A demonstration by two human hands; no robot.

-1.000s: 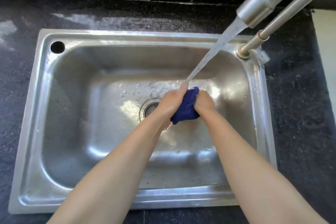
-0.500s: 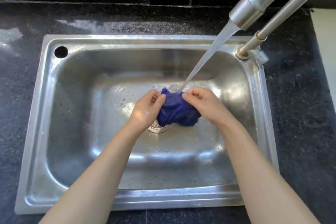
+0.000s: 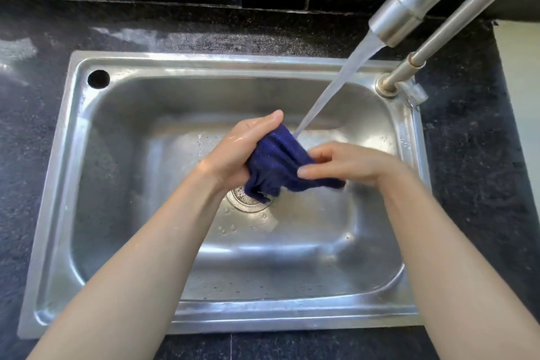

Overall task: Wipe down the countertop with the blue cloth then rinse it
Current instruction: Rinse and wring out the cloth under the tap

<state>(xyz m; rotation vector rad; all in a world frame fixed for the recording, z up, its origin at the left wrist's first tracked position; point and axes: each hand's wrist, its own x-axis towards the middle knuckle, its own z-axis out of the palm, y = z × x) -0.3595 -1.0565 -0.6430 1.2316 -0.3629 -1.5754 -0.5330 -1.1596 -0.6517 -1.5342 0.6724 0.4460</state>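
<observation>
The blue cloth (image 3: 276, 162) hangs bunched over the middle of the steel sink (image 3: 67, 184), just above the drain (image 3: 248, 199). My left hand (image 3: 239, 149) grips its left side, thumb up. My right hand (image 3: 347, 165) holds its right side, fingers curled round the fabric. Water (image 3: 336, 82) streams from the tap spout (image 3: 409, 9) at the upper right and lands on the top of the cloth.
Dark speckled countertop (image 3: 29, 140) surrounds the sink, with wet patches at the back left. The tap's base (image 3: 388, 88) stands on the sink's back right corner. A round hole (image 3: 98, 79) sits in the back left rim. A white surface (image 3: 523, 82) borders the right.
The hands have drawn apart, spreading the bunched cloth wider under the stream. The left hand rose and turned its thumb up; the right hand shifted right.
</observation>
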